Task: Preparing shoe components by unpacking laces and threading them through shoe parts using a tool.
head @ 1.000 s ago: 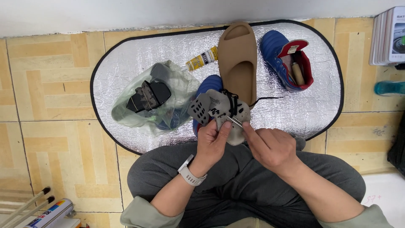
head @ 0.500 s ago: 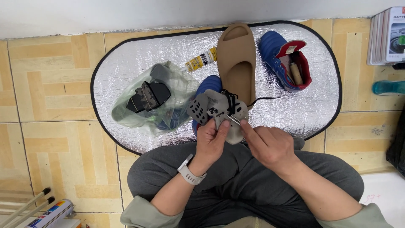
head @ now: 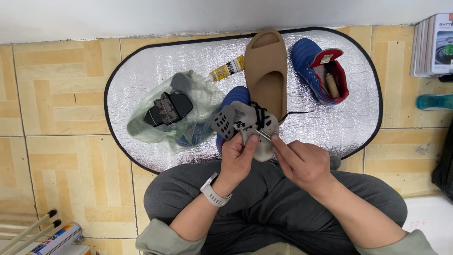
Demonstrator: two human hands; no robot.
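Observation:
My left hand (head: 238, 156) grips a grey perforated shoe piece (head: 234, 120) with a black lace (head: 258, 114) threaded through it, held up over my lap. My right hand (head: 302, 163) pinches a thin metal needle (head: 264, 135) whose tip rests against the grey piece's lower edge. Behind the piece, a blue shoe (head: 234, 97) lies on the silver mat (head: 141, 71), mostly hidden. A white watch (head: 213, 193) sits on my left wrist.
On the mat lie a tan slide sandal (head: 266, 71), a blue and red shoe (head: 318, 71) with a small bottle inside, a yellow glue tube (head: 227, 69) and a clear plastic bag (head: 188, 127) of dark items. Boxes (head: 432, 45) stand at the right; a tube (head: 56, 238) lies bottom left.
The grey piece has shifted slightly in my left hand, and my right fingers have crept along the needle. Everything on the mat has stayed put.

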